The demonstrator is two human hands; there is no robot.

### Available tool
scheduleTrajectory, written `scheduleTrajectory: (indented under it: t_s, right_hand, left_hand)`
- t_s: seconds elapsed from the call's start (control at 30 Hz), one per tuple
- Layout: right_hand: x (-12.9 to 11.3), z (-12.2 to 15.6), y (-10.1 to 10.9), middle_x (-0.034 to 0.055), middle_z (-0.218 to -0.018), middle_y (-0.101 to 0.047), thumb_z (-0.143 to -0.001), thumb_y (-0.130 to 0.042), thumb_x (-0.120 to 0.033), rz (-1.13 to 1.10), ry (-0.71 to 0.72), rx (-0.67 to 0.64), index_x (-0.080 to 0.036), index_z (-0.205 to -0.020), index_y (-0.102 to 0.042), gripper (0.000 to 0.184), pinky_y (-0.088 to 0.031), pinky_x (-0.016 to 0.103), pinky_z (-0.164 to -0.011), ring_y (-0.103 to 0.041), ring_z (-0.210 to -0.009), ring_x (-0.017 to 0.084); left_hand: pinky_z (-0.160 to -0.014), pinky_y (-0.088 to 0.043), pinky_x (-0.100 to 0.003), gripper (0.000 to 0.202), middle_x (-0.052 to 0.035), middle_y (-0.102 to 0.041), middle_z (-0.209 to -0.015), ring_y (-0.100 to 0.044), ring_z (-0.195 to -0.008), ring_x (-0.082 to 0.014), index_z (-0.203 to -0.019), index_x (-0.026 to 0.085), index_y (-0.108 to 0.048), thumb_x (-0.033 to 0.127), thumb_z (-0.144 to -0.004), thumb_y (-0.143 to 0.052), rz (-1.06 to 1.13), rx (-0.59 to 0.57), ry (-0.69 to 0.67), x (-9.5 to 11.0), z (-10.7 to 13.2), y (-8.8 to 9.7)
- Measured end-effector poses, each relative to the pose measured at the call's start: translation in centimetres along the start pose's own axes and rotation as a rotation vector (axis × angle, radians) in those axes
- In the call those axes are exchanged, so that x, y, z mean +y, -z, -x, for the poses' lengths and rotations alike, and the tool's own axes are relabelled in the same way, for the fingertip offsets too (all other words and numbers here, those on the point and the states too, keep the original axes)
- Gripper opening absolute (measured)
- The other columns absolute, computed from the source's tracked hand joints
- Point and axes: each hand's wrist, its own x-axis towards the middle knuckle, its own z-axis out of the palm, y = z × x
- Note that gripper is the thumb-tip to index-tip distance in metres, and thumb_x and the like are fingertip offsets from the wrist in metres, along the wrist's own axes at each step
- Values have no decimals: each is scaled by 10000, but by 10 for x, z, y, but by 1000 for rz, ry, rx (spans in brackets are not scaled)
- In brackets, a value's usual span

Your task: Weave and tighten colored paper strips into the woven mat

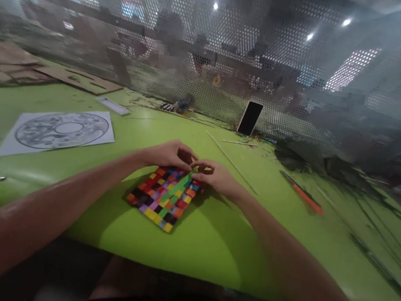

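Observation:
A woven paper mat (152,194) of many-coloured squares lies at a slant on the green table in front of me. A bright green paper strip (178,188) runs lengthwise over its weave toward the far edge. My left hand (169,155) bends over that far edge, fingers closed on the mat. Close beside it, my right hand (216,177) pinches at the far end of the green strip, thumb and forefinger nearly touching my left fingers. The fingertips partly cover the mat's far corner.
Left on the table (216,243) lies a white sheet with a printed ring (93,127); brown cardboard (79,78) is behind it. A phone (250,118) leans against the mesh screen. At right are an orange-and-black cutter (304,196), thin sticks and dark leaves (308,156).

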Motion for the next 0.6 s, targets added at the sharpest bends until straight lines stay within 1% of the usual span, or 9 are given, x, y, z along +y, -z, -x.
scheduleTrajectory:
  t_s: [0.07,0.13,0.17,0.23,0.3,0.37,0.47,0.53,0.6]
  right_hand:
    - [4,0,3,47,-948,-696,-834,-765,-241,-103,-61,-37,-168,-1045,-695,234,-561,263,-566,-627,-626,109]
    - [5,0,5,39,-911,-697,-815,-772,-191,-187,-83,-7,-156,-962,-674,180,-569,242,-545,-631,-597,99]
    - [6,-1,7,35,-898,-696,-808,-772,-168,-227,-89,25,-155,-936,-664,167,-577,235,-552,-635,-598,96]
    - [6,-3,11,26,-894,-691,-805,-767,-140,-301,-102,92,-161,-921,-647,168,-587,232,-559,-633,-595,89]
    - [6,-5,17,13,-876,-676,-783,-777,-116,-371,-76,159,-169,-876,-626,186,-606,241,-592,-640,-639,96]
    - [5,-5,22,-5,-829,-653,-780,-783,-138,-427,-50,176,-180,-848,-621,180,-624,262,-652,-646,-687,107]
    - [3,1,27,-5,-795,-663,-764,-795,-186,-422,-58,160,-181,-792,-633,165,-624,304,-773,-668,-745,125]
    - [3,9,29,-2,-784,-677,-731,-817,-213,-351,-68,175,-178,-778,-652,174,-606,331,-818,-668,-749,134]
    - [6,15,32,2,-764,-681,-700,-838,-247,-241,-95,222,-174,-786,-680,195,-586,348,-810,-645,-714,136]
  left_hand:
    - [-853,-547,-340,442,-76,-788,-998,-712,-899,-208,-1104,174,-764,285,-680,-819,138,137,-39,-2,-1,3]
    - [-902,-540,-362,416,-89,-776,-1046,-701,-952,-211,-1091,172,-759,261,-686,-796,165,319,-90,-3,-2,10]
    - [-898,-538,-358,381,-86,-770,-1032,-692,-947,-205,-1058,170,-762,247,-686,-782,134,408,-107,-5,-3,15]
    - [-830,-542,-332,317,-77,-754,-972,-671,-906,-195,-998,162,-759,228,-689,-744,62,578,-124,-8,-5,23]
    - [-780,-536,-307,278,-67,-732,-932,-653,-860,-181,-979,155,-745,212,-711,-698,-24,702,-127,-13,-7,28]
    - [-784,-526,-301,240,-60,-716,-911,-636,-820,-167,-963,151,-732,186,-737,-658,-154,761,-97,-19,-8,31]
    - [-805,-513,-308,189,-59,-705,-902,-617,-786,-163,-939,152,-714,167,-775,-622,-323,784,3,-27,-11,31]
    - [-801,-508,-307,171,-67,-704,-928,-620,-802,-173,-954,157,-704,199,-811,-618,-372,771,63,-31,-12,29]
    - [-790,-507,-306,180,-75,-705,-947,-631,-827,-189,-980,161,-696,263,-848,-628,-397,715,127,-32,-12,27]
